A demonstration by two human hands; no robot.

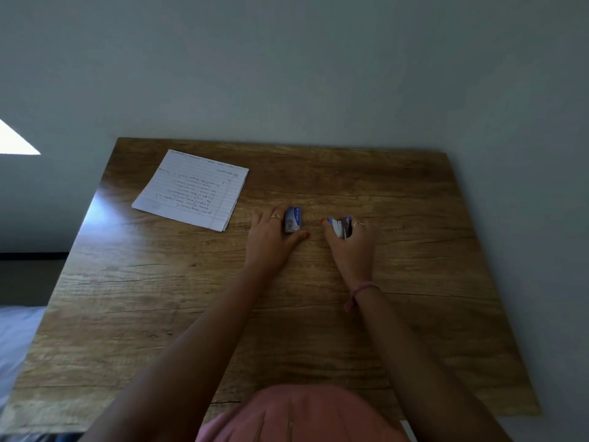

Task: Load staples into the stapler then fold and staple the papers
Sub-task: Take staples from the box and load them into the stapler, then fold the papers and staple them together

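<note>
A small blue staple box [293, 219] lies on the wooden table [414, 314] near its middle, and my left hand [271, 237] closes around it, thumb at its near end. To its right my right hand [350, 244] grips a small blue and silver stapler [341, 227], held low over the table. A stack of lined papers [194, 188] with handwriting lies flat at the far left of the table, apart from both hands.
The table stands against a pale wall [318, 74] at the back and right. A bed or cloth [16, 339] shows beyond the left edge. Bare wood lies between me and my hands.
</note>
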